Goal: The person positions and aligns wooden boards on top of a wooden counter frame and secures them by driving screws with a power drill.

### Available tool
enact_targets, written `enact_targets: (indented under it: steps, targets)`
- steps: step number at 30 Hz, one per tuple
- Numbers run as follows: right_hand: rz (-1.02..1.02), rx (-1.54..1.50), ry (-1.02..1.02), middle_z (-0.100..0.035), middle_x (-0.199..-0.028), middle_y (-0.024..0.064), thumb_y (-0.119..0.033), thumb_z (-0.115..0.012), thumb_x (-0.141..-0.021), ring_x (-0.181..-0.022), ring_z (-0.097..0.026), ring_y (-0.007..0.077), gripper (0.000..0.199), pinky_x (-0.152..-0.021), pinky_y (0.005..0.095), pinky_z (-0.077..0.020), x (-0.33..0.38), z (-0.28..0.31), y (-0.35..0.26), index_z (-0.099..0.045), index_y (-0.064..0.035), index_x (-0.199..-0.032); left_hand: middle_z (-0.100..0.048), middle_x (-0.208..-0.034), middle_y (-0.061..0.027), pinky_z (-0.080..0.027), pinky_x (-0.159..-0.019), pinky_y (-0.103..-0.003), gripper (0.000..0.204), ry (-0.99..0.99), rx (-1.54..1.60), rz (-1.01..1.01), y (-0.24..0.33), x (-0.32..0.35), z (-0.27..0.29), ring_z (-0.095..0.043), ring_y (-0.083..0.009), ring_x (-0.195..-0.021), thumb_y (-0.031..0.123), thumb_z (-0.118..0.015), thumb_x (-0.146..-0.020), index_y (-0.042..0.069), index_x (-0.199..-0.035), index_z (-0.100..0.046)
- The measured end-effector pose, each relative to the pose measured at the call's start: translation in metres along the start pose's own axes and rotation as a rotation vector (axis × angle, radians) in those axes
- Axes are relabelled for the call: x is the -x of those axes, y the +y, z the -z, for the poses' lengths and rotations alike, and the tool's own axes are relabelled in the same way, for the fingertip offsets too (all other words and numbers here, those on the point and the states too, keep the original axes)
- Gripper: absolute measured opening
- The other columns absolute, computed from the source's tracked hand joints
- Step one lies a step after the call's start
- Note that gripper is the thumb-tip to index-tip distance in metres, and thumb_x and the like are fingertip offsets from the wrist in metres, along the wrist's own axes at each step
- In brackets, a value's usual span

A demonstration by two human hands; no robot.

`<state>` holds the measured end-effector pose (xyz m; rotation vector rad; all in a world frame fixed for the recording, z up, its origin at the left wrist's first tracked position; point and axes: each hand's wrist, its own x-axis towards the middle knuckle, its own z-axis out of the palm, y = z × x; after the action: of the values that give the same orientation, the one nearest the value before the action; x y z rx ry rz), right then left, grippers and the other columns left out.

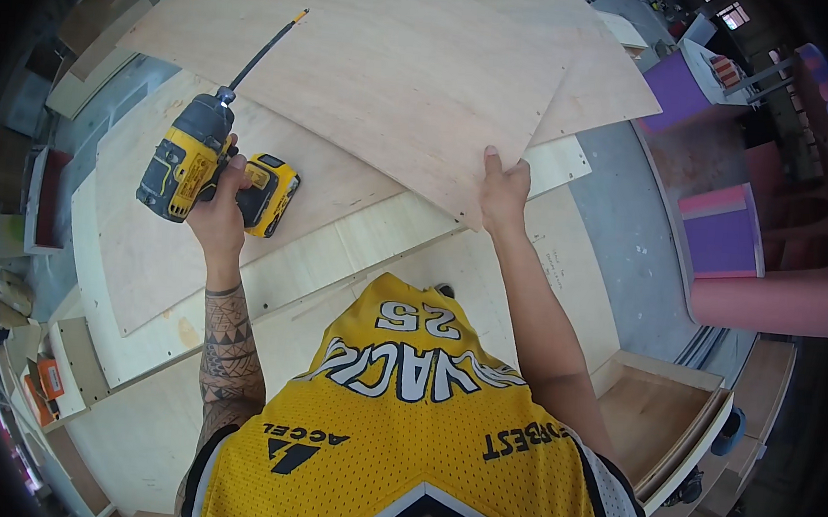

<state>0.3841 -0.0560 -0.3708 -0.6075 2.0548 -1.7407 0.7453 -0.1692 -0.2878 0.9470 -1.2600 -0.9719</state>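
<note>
My left hand (218, 214) is wrapped round the grip of a yellow and black cordless drill driver (189, 152), its battery pack on the right. A long dark bit (261, 54) points up and away, over a large thin plywood sheet (388, 74). At that sheet's near right corner, my right hand (504, 194) grips the edge, thumb on top and the other fingers mostly hidden. The sheet lies tilted across other pale panels, overlapping a second plywood sheet (598, 98) on the right and a lower panel (193, 262) on the left.
A pale wooden beam (338, 244) with screw holes runs beneath the sheets. An open wooden drawer-like box (657, 420) sits at the lower right. Pink and purple furniture (723, 232) stands on the right. Orange boxes (48, 382) rest in a wooden compartment at the lower left.
</note>
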Motion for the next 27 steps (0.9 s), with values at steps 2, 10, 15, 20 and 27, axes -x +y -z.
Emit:
enact_targets:
  steps: [2,10,15,20,27]
  targets:
    - [-0.026,-0.02,-0.035,-0.065,-0.126,0.0223,-0.021,-0.07,-0.105,-0.113,-0.064,0.0238,0.046,-0.099,0.0348,-0.0521,-0.002,0.001,0.002,-0.051,0.0163,-0.126,-0.074,-0.124,-0.0167,-0.056,-0.093,-0.035,0.022,0.008,0.001,0.007,0.001,0.001,0.0,-0.07,-0.0215,-0.113,0.001,-0.07,-0.095,-0.005,-0.116,-0.068]
    - [0.006,0.021,-0.019,-0.066,-0.128,0.02,-0.018,-0.067,-0.106,-0.115,-0.064,0.0237,0.043,-0.102,0.0356,-0.0509,-0.002,0.0,0.008,-0.052,0.014,-0.13,-0.074,-0.125,-0.0176,-0.055,-0.094,-0.035,0.023,0.014,-0.016,0.023,0.004,0.0,-0.003,-0.069,-0.0213,-0.111,0.0,-0.068,-0.094,-0.005,-0.116,-0.067]
    - [0.014,0.006,-0.045,-0.066,-0.13,0.0201,-0.018,-0.067,-0.106,-0.117,-0.064,0.0235,0.044,-0.103,0.0353,-0.0501,-0.002,0.002,0.007,-0.052,0.0143,-0.133,-0.073,-0.125,-0.0178,-0.056,-0.091,-0.034,0.025,0.0,-0.022,0.015,0.002,0.0,0.0,-0.069,-0.0217,-0.111,0.0,-0.069,-0.093,-0.005,-0.118,-0.067]
    - [0.013,0.022,-0.061,-0.066,-0.132,0.0193,-0.016,-0.066,-0.107,-0.119,-0.063,0.0234,0.042,-0.105,0.0346,-0.0489,-0.001,0.004,-0.003,-0.053,0.0144,-0.132,-0.073,-0.125,-0.0185,-0.057,-0.091,-0.035,0.025,0.022,-0.002,0.017,0.004,0.002,-0.001,-0.069,-0.0226,-0.113,0.0,-0.07,-0.094,-0.005,-0.118,-0.067]
    - [0.012,0.002,-0.042,-0.066,-0.13,0.0195,-0.019,-0.066,-0.107,-0.116,-0.064,0.0223,0.043,-0.104,0.0349,-0.049,0.0,0.003,0.002,-0.054,0.0145,-0.131,-0.073,-0.128,-0.0188,-0.057,-0.088,-0.034,0.029,0.016,-0.023,-0.012,-0.001,0.001,0.0,-0.07,-0.0206,-0.107,0.002,-0.071,-0.095,-0.004,-0.123,-0.066]
